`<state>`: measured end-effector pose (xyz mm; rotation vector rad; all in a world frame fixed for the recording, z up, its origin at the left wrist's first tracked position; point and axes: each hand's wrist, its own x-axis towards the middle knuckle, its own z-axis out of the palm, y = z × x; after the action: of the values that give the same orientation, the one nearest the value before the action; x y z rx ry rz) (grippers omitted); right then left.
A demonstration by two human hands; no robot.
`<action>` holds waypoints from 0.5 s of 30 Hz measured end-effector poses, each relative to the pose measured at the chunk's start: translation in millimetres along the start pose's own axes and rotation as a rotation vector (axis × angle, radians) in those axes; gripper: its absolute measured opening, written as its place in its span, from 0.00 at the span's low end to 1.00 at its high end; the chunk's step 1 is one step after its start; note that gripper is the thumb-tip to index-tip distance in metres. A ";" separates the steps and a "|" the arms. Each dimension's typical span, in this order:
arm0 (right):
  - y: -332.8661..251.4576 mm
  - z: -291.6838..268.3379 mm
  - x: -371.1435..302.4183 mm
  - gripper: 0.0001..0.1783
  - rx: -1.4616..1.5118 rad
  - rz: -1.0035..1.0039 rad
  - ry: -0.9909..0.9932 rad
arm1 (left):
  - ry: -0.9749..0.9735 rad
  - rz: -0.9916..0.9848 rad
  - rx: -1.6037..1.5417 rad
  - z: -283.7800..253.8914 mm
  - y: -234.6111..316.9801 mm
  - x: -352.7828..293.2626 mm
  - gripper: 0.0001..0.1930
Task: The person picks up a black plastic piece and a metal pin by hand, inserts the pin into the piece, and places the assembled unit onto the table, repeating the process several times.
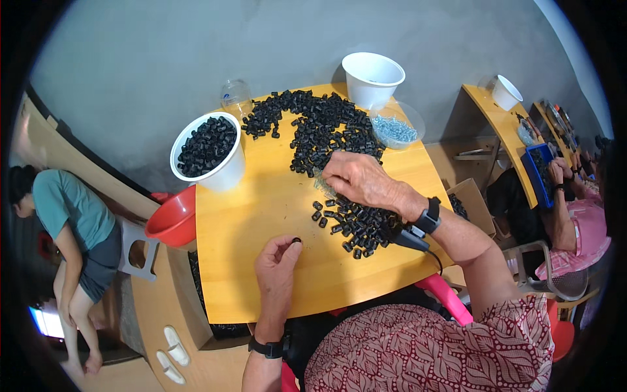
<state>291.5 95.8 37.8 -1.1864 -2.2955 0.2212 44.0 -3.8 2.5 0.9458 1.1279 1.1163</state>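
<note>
Near the front of the yellow table, my left hand pinches one small black plastic piece between thumb and fingertips. My right hand reaches over the middle of the table with its fingers drawn together. Its fingertips are at a small greyish, see-through patch, perhaps loose screws; what they grip, if anything, is hidden. A loose heap of black pieces lies under my right wrist. Beyond the hand spreads a larger pile of the same black pieces.
A white bucket of black pieces stands at the left edge, a clear jar behind it. At the back right are another white bucket and a clear tub of silvery screws. A dark cabled tool lies beside my right forearm. People sit on both sides.
</note>
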 end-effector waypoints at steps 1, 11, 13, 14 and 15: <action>4.7 2.8 5.0 0.04 -0.010 -0.009 0.011 | -0.010 0.053 0.013 -1.0 -5.8 4.4 0.06; 9.7 36.5 20.2 0.05 -0.142 -0.046 -0.170 | 0.007 0.074 0.044 3.4 -10.7 5.7 0.07; 9.5 35.4 21.4 0.05 -0.111 -0.051 -0.195 | 0.002 0.075 0.034 3.1 -11.9 6.5 0.07; 9.5 35.3 21.3 0.05 -0.118 -0.051 -0.199 | -0.007 0.073 0.027 3.3 -12.9 6.5 0.07; 9.2 35.5 20.9 0.04 -0.065 -0.029 -0.167 | -0.009 0.074 0.019 2.3 -12.8 5.4 0.07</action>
<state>269.3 121.5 12.6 -1.2064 -2.4803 0.2445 48.9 -1.2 -10.4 1.0143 1.1052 1.1615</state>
